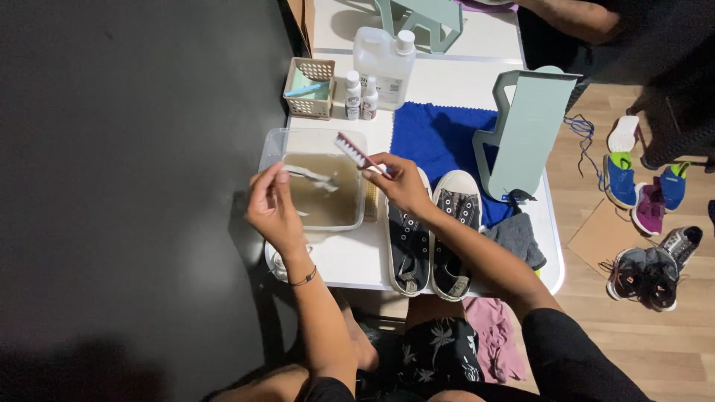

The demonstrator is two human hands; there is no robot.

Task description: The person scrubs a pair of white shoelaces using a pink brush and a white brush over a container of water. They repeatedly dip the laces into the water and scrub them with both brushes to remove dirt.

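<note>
A white surface carries a blue cloth, a pair of dark sneakers and a clear tub of murky water. Above the tub, the right hand has its fingers pinching a pink brush, while the left hand pinches a wet white lace.

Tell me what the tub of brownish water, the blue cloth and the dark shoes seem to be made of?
The tub looks like clear plastic: its walls are see-through and glossy. The blue cloth seems a soft, matte woven or microfibre fabric with zigzag-cut edges. The dark shoes look like canvas uppers with white, smooth, probably rubber toe caps and soles.
</note>
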